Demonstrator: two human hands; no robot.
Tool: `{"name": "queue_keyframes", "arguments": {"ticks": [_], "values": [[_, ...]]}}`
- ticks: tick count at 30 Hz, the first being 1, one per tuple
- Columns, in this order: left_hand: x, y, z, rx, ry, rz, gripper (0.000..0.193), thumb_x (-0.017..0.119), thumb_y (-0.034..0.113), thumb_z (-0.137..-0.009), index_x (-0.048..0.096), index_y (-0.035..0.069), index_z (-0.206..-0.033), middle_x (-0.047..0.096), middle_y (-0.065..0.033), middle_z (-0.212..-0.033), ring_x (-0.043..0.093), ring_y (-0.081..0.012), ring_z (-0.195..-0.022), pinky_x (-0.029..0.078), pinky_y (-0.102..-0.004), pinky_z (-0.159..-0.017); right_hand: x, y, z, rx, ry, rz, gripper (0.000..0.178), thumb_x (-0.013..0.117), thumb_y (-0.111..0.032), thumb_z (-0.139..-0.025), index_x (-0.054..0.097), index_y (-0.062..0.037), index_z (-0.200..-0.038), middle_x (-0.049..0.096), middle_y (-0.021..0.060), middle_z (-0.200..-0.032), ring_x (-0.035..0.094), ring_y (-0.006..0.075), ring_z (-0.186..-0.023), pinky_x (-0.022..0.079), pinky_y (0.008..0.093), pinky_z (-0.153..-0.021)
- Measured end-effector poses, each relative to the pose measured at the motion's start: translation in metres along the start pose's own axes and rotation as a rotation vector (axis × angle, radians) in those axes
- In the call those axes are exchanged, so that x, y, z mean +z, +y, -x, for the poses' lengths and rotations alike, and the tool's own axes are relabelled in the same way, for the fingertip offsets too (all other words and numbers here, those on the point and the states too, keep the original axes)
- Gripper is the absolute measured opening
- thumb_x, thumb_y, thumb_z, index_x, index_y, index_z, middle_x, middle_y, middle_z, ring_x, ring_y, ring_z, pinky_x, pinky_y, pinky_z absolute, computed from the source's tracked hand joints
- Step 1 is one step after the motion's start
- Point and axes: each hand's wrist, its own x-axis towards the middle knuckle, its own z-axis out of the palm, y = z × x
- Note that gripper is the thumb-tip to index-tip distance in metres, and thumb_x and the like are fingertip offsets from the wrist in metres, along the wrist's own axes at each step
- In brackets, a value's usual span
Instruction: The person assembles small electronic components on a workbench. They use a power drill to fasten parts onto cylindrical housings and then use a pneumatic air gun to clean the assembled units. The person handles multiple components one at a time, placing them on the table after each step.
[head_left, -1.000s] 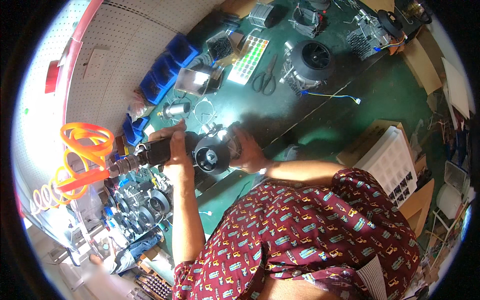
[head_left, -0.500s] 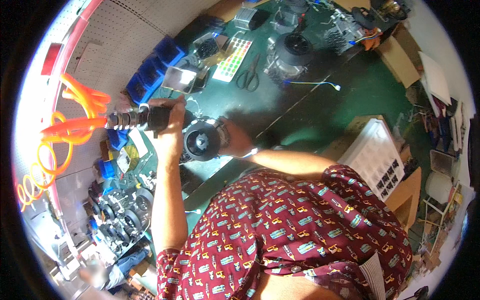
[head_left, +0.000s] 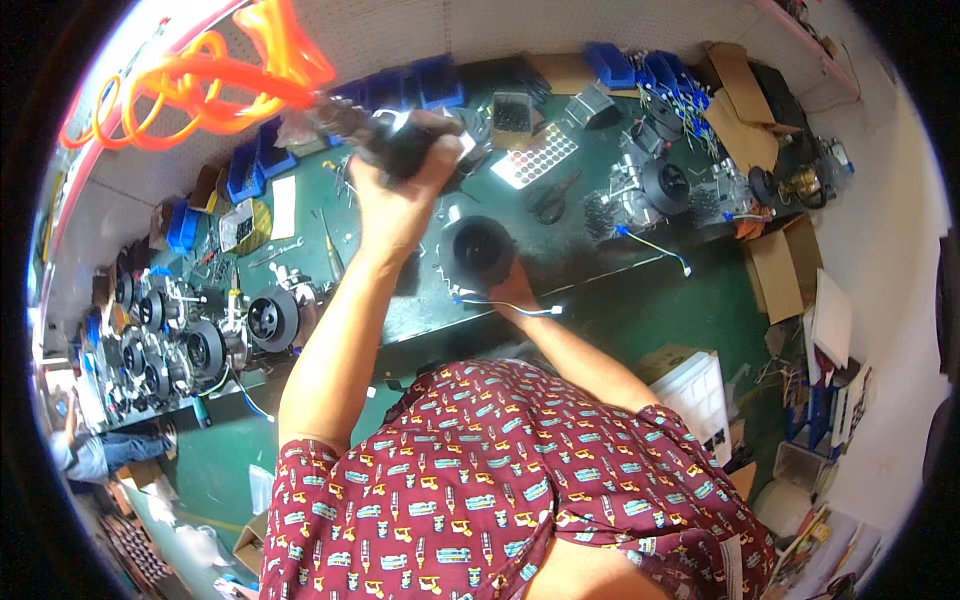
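Note:
My left hand [head_left: 395,200] is closed around a black air tool [head_left: 408,148], fed by an orange coiled hose [head_left: 225,82]. The tool is raised above the bench, up and left of a motor unit with a round black impeller [head_left: 478,250]. My right hand [head_left: 515,288] grips that unit's right side, its fingers partly hidden behind it. A thin cable with a white connector [head_left: 556,310] trails from the unit across my right wrist. The tool's tip is hidden.
Several similar motor units [head_left: 205,348] stand along the bench's left part; another [head_left: 662,188] sits to the right. Scissors [head_left: 552,198], a sticker sheet [head_left: 535,157] and a screwdriver [head_left: 330,250] lie on the green bench. Blue bins [head_left: 438,82] line the back. A person [head_left: 85,450] is at far left.
The view has swung. My left hand and the air tool have moved up and away from the motor unit, which they were beside. My right hand still holds the unit.

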Motion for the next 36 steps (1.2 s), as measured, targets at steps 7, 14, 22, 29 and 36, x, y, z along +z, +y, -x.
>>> {"name": "queue_keyframes", "arguments": {"ticks": [7,14,22,29,36], "values": [[-0.041,0.002,0.025,-0.012,0.234,-0.072,0.013,0.072,0.003,-0.082,0.07,0.003,-0.095,0.07,-0.0026,-0.091,0.064,-0.0103,-0.079,0.051,-0.0272,-0.075,-0.025,-0.015,0.0,-0.047,-0.118,0.386,0.071,0.084,-0.003,-0.073,0.048,-0.0052,-0.135,0.059,0.0081,-0.131,0.057,0.0193,-0.119,0.046,0.0356,-0.105],[-0.04,-0.006,0.049,-0.042,0.294,0.03,0.009,0.069,0.001,-0.084,0.069,0.002,-0.093,0.068,-0.0026,-0.086,0.062,-0.0102,-0.077,0.049,-0.0262,-0.069,-0.056,0.017,-0.005,0.08,-0.296,-0.009,0.053,0.043,-0.023,-0.104,0.026,-0.0072,-0.151,0.027,0.0228,-0.156,0.033,0.046,-0.141,0.038,0.0696,-0.108],[-0.049,-0.02,0.055,-0.084,0.249,0.016,0.016,0.07,0.0,-0.085,0.064,0.002,-0.1,0.07,-0.0096,-0.097,0.067,-0.0169,-0.091,0.053,-0.0323,-0.084,-0.044,-0.004,-0.003,0.099,-0.238,0.322,0.072,0.072,-0.012,-0.088,0.034,-0.007,-0.148,0.035,0.0153,-0.153,0.041,0.033,-0.138,0.044,0.0527,-0.111],[-0.026,-0.004,0.031,-0.161,-0.02,-0.081,0.011,0.071,0.004,-0.083,0.068,0.003,-0.093,0.067,-0.0022,-0.089,0.062,-0.0114,-0.082,0.052,-0.0295,-0.077,-0.047,0.0,0.002,-0.031,-0.088,0.498,0.077,0.088,-0.026,-0.074,0.049,-0.0074,-0.138,0.06,0.009,-0.133,0.056,0.0235,-0.124,0.043,0.0368,-0.108],[0.004,-0.009,0.013,-0.078,-0.252,-0.17,0.015,0.074,0.008,-0.078,0.062,0.003,-0.086,0.064,-0.0026,-0.079,0.058,-0.011,-0.072,0.05,-0.0305,-0.069,-0.052,0.012,0.001,0.002,-0.095,0.517,0.076,0.087,-0.026,-0.073,0.049,-0.0053,-0.135,0.061,0.0107,-0.131,0.058,0.025,-0.122,0.044,0.0373,-0.107]]}}
